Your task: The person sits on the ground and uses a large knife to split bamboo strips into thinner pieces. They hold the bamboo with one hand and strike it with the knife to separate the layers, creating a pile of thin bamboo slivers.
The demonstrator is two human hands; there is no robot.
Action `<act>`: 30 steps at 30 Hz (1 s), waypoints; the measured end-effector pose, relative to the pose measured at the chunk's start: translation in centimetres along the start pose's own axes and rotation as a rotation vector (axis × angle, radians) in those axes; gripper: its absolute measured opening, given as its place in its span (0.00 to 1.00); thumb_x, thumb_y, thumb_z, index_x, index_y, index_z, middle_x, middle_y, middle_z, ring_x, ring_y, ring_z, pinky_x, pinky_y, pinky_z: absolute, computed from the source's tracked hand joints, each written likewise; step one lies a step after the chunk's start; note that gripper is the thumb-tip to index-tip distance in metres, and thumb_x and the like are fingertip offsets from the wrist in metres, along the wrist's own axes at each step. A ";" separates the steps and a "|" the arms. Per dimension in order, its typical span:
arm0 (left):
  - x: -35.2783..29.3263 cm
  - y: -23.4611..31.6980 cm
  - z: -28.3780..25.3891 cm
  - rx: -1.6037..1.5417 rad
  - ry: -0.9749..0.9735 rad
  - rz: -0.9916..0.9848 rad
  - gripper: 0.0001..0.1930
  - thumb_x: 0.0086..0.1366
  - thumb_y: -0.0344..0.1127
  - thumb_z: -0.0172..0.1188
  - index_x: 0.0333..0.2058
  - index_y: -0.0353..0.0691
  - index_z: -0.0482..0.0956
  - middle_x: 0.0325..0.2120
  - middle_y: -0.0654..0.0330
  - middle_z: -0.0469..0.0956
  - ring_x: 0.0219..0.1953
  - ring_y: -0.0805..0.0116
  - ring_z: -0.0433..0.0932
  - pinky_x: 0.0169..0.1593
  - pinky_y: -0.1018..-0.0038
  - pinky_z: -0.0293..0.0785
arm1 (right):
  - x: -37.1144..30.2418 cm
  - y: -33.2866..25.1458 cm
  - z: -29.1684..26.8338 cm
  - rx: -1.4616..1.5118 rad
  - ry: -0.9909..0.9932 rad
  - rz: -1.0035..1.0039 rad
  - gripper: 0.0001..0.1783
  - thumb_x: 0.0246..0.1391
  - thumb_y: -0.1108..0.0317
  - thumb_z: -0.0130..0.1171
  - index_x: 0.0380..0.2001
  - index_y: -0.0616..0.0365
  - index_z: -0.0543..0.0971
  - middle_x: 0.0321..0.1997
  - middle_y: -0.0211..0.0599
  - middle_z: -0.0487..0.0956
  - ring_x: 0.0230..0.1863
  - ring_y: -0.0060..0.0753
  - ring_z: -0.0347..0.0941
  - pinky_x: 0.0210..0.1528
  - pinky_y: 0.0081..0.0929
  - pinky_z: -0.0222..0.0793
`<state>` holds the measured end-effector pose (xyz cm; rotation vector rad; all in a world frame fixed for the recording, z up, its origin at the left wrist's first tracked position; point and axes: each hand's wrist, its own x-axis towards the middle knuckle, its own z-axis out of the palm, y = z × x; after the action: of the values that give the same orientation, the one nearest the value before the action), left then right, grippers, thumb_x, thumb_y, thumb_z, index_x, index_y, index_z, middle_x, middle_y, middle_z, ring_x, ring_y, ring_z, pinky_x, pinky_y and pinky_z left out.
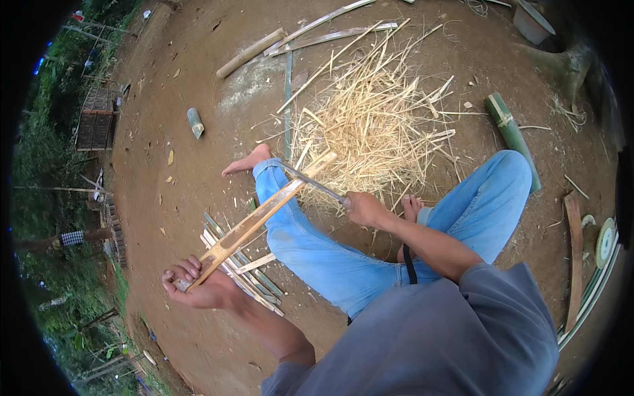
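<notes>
My left hand is closed around the lower end of a long split bamboo strip. The strip slants up to the right across my left shin, its brown hollow side partly showing. In my right hand is the handle of a knife, gripped in a fist. Its narrow grey blade lies across the strip near the far end. Just beyond the strip's tip a heap of pale bamboo shavings spreads over the ground. Several split strips lie beside my left forearm.
A green bamboo section lies beyond my right knee, a short piece at the left. A round pole and long strips are at the far side. A brown plank rests at right; a tub stands far right.
</notes>
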<state>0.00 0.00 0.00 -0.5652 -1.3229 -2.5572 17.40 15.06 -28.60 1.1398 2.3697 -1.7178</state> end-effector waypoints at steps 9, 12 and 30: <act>3.3 -6.0 -0.3 0.019 -0.008 0.002 0.12 0.68 0.38 0.45 0.26 0.45 0.69 0.14 0.70 0.56 0.14 0.80 0.57 0.20 0.82 0.56 | 7.3 3.0 -1.5 -0.014 0.091 0.014 0.16 0.59 0.59 0.50 0.34 0.64 0.77 0.31 0.58 0.79 0.37 0.60 0.77 0.41 0.49 0.71; 5.4 -6.7 0.9 0.034 -0.016 0.008 0.12 0.68 0.39 0.45 0.25 0.45 0.69 0.14 0.70 0.56 0.14 0.81 0.56 0.18 0.83 0.54 | 9.6 4.3 0.0 -0.025 0.082 0.068 0.20 0.62 0.58 0.46 0.40 0.67 0.76 0.32 0.59 0.79 0.37 0.61 0.77 0.42 0.51 0.71; 19.1 -20.8 5.0 -0.020 0.060 0.012 0.12 0.65 0.36 0.45 0.22 0.44 0.68 0.11 0.70 0.56 0.11 0.81 0.55 0.16 0.82 0.51 | 23.7 1.9 -4.6 0.055 0.094 -0.062 0.13 0.50 0.63 0.53 0.35 0.61 0.74 0.28 0.57 0.78 0.33 0.60 0.76 0.38 0.51 0.70</act>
<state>-23.47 15.93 -4.63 -0.4943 -1.2717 -2.5594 2.75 32.10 -37.74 1.1934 2.4509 -1.7982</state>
